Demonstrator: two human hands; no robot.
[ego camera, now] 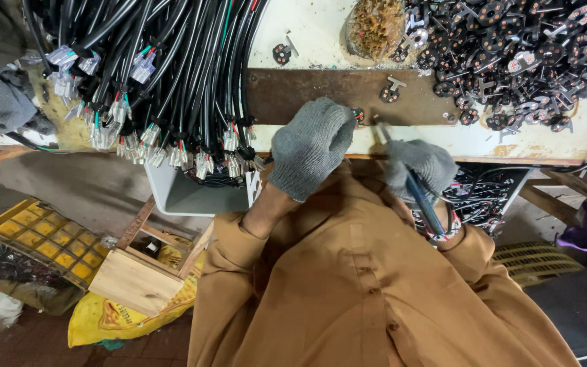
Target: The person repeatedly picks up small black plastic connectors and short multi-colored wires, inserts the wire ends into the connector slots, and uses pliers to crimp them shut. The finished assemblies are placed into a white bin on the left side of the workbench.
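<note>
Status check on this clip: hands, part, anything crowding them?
Left hand pressing small black disc part on brown plate. Right hand gripping blue-handled tool. Cable bundle close left.

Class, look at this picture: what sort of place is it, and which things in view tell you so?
Probably a small electrical assembly workshop. A bundle of black cables with plug connectors lies on the worn bench, beside a heap of small black metal parts. The gloved right hand holds a tool.
</note>
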